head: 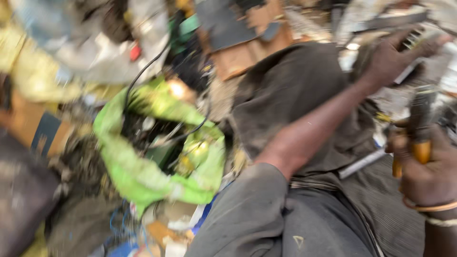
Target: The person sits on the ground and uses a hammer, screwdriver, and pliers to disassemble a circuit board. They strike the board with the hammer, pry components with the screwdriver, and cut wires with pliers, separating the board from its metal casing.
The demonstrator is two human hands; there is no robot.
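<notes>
The view is heavily blurred. My left hand (392,57) reaches across to the upper right, its fingers curled over a grey, ribbed metal object (419,45) that I cannot identify. At the right edge, my right hand (426,173), with bands on the wrist, grips a tool with an orange handle (420,143) and a dark upper part, held roughly upright. My left forearm lies over my dark-clothed knee (290,90).
A bright green bag (143,178) lies open at centre left with dark scrap parts and a black cable (143,71) running into it. Cardboard pieces (238,54), yellowish cloth (28,71) and mixed scrap cover the ground all around.
</notes>
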